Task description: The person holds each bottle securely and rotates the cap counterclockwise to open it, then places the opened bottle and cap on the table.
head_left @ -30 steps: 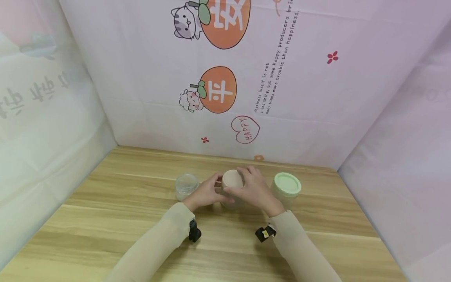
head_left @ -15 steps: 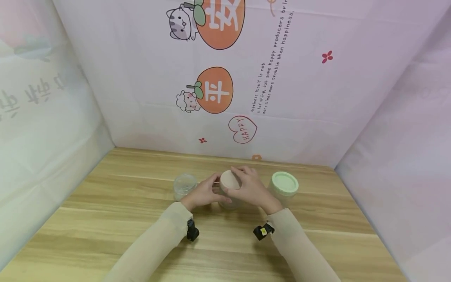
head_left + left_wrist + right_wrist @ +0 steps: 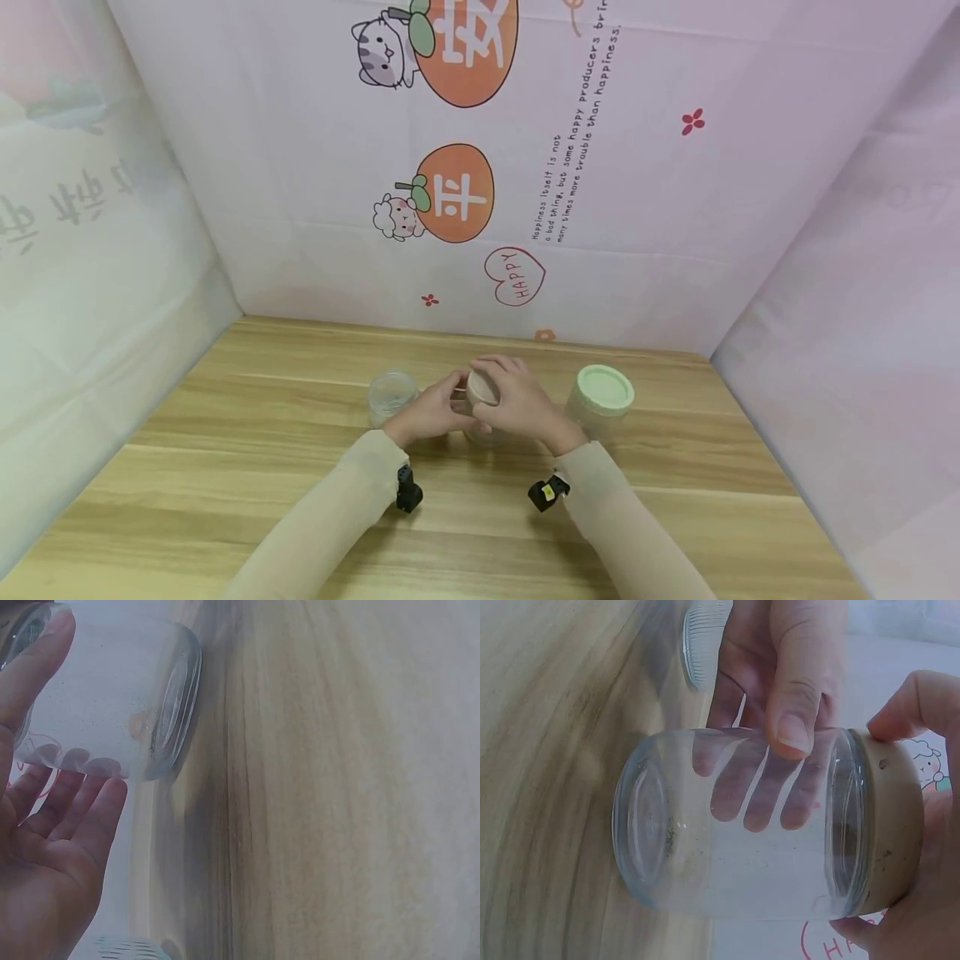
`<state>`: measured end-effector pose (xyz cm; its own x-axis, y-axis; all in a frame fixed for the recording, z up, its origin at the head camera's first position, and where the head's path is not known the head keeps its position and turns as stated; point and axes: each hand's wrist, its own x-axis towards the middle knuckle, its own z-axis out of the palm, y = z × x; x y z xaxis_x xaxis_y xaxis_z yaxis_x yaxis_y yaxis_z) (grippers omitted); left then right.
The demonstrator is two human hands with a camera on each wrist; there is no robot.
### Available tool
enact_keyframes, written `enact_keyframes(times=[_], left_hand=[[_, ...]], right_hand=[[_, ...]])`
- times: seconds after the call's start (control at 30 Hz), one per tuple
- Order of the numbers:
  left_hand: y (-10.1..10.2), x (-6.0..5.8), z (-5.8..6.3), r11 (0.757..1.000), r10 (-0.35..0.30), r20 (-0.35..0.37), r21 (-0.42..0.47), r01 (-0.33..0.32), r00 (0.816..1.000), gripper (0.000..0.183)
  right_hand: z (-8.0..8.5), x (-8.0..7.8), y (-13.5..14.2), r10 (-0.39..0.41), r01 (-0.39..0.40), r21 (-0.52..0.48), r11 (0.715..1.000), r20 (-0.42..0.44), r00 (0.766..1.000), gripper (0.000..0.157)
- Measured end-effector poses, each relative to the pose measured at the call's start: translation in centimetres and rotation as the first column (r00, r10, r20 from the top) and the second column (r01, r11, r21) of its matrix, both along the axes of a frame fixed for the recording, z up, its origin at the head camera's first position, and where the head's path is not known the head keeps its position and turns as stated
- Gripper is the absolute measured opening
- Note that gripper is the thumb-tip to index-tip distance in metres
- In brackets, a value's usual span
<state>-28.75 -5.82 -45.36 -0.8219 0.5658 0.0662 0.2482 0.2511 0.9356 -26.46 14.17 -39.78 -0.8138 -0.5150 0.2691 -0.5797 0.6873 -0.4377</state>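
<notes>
A clear glass jar (image 3: pixel 757 877) with a beige lid (image 3: pixel 894 832) stands on the table between my hands. My left hand (image 3: pixel 431 411) holds the side of the jar, thumb on the near side and fingers round the far side. Through the glass in the right wrist view those fingers show. From above, my right hand (image 3: pixel 521 404) grips the rim of the lid, covering much of it in the head view. The lid sits on the jar's mouth. No contents can be made out in the jar.
Left of my hands is a clear glass container (image 3: pixel 392 393), partly behind the left wrist. To the right stands a jar with a pale green lid (image 3: pixel 604 390). Printed cloth walls (image 3: pixel 630 275) rise behind and at both sides of the wooden table (image 3: pixel 247 467).
My right hand has turned on the lid, its fingers and wrist shifting left over it. The left hand keeps its hold on the jar. The head view has shifted slightly.
</notes>
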Motion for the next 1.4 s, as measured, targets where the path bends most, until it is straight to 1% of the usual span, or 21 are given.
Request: enact_keyframes(times=[0.2, 0.3, 0.4, 0.5, 0.63, 0.7, 0.83, 1.0, 1.23, 1.4], left_hand=[[-0.2, 0.2, 0.4, 1.0, 0.002, -0.012, 0.005, -0.002, 1.0, 0.082], [-0.1, 0.1, 0.2, 1.0, -0.013, 0.005, 0.022, 0.013, 1.0, 0.081], [0.0, 0.0, 0.0, 0.999, -0.017, 0.026, 0.035, 0.016, 1.0, 0.081], [0.1, 0.0, 0.0, 0.999, -0.009, 0.034, 0.037, 0.008, 0.999, 0.082], [0.1, 0.0, 0.0, 0.999, -0.01, 0.052, 0.046, 0.008, 0.999, 0.082], [0.2, -0.1, 0.0, 0.999, -0.012, 0.058, 0.05, 0.009, 0.998, 0.083], [0.3, 0.0, 0.0, 0.998, -0.014, 0.049, 0.06, 0.011, 0.999, 0.083], [0.3, 0.1, 0.2, 0.998, -0.006, 0.04, 0.057, 0.003, 0.999, 0.083], [0.3, 0.5, 0.4, 0.999, 0.0, 0.032, 0.05, -0.002, 0.999, 0.081], [0.3, 0.7, 0.6, 0.999, -0.002, 0.032, 0.051, 0.0, 0.999, 0.081]], right_hand=[[0.3, 0.0, 0.2, 0.049, -0.049, 0.0, 0.999, -0.007, 0.999, 0.067], [0.4, 0.2, 0.5, 0.039, -0.039, -0.003, 0.999, 0.001, 0.999, 0.065], [0.4, 0.4, 0.6, -0.01, 0.01, 0.014, 1.0, 0.001, 1.0, 0.07], [0.6, 0.8, 0.7, -0.069, 0.07, 0.03, 0.997, -0.03, 0.997, 0.076], [0.9, 1.4, 0.8, -0.149, 0.157, 0.073, 0.985, -0.108, 0.983, 0.081], [1.1, 1.7, 1.0, -0.188, 0.201, 0.092, 0.975, -0.131, 0.973, 0.083], [1.3, 2.1, 1.3, -0.234, 0.249, 0.106, 0.963, -0.133, 0.963, 0.085], [1.3, 2.4, 1.5, -0.241, 0.256, 0.12, 0.959, -0.127, 0.962, 0.086], [1.1, 2.7, 1.5, -0.225, 0.244, 0.116, 0.963, -0.152, 0.962, 0.08], [1.1, 2.8, 1.7, -0.213, 0.225, 0.09, 0.97, -0.125, 0.969, 0.077]])
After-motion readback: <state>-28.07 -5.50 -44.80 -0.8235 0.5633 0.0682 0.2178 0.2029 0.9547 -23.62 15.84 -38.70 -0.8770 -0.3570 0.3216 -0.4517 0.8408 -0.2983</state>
